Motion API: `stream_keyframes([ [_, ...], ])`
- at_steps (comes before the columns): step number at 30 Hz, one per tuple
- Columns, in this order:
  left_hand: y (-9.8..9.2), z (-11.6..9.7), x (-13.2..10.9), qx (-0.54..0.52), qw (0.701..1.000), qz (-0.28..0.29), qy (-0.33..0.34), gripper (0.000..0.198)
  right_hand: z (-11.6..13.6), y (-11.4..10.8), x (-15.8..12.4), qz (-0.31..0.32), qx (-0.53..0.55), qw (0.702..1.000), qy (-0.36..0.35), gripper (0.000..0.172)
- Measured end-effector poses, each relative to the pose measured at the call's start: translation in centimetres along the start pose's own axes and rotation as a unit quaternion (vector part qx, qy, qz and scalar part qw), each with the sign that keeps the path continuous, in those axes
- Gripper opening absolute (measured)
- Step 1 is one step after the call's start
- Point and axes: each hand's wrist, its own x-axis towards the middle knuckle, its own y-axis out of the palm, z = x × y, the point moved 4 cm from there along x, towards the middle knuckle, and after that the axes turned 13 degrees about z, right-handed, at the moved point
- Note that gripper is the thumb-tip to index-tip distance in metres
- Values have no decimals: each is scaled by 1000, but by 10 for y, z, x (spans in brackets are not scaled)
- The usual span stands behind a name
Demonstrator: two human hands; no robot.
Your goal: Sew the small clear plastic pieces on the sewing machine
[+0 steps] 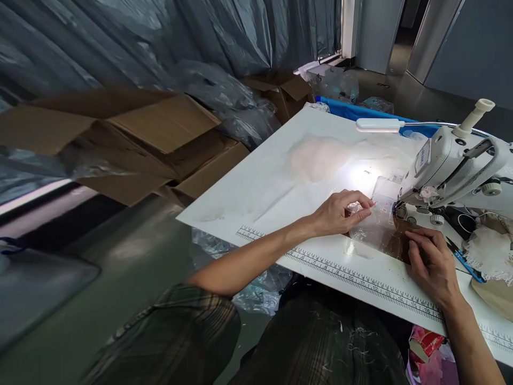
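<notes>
Thin see-through fabric (pixel 372 227) with small pink spots lies beside the presser foot of a white sewing machine (pixel 430 166). My left hand (pixel 340 213) is at its left edge, thumb and forefinger closed together on the fabric. Right of it, my right hand (pixel 435 262) rests its outstretched fingers on a shiny brown strip (pixel 401 240) in front of the needle area, the thumb held apart. Whether any fabric lies under those fingertips I cannot tell. Blue-handled scissors (pixel 471 267) lie just past the right hand, next to white lace fabric (pixel 491 248).
A white table (pixel 272 176) carries a printed ruler along its front edge. Over it reaches a lit lamp (pixel 379 125) on a bendable neck. Cardboard boxes (pixel 160 123) and clear plastic bags (pixel 236 101) stand to the left. Pink scraps (pixel 433 353) fill a container below the table.
</notes>
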Motion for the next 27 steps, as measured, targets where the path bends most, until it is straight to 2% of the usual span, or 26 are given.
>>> stream_keyframes([
  [2,9,-12,-2,-72,995,60,34,23,10,-5,2,5,39,999,-23,30],
  [3,15,-20,-4,-98,989,98,59,24,16,-7,2,20,61,998,-29,39],
  [5,26,-38,-8,-129,973,164,97,23,30,-7,3,78,116,990,-31,66],
  [7,33,-53,-12,-145,966,195,92,17,44,-2,3,154,189,970,-18,88],
  [9,34,-59,-13,-185,960,208,35,14,53,6,2,224,282,933,18,84],
  [11,31,-55,-11,-251,941,223,-48,22,54,16,1,271,366,888,68,64],
  [12,27,-50,-9,-278,930,224,-86,29,50,18,2,268,387,878,92,57],
  [13,23,-43,-6,-299,922,219,-115,36,43,19,3,245,383,883,114,53],
  [16,4,-21,2,-303,928,163,-142,44,19,6,6,89,248,951,161,49],
  [18,-7,-12,4,-291,936,133,-145,39,14,-5,7,22,182,970,157,39],
  [20,-12,-11,4,-292,935,125,-157,30,22,-13,7,12,183,975,128,30],
  [22,-11,-18,2,-322,922,133,-169,29,41,-18,7,21,191,978,83,26],
  [24,-5,-32,0,-364,907,145,-155,32,64,-17,8,35,180,982,38,37],
  [27,7,-56,-6,-382,903,160,-115,42,88,-4,10,33,127,991,12,77],
])
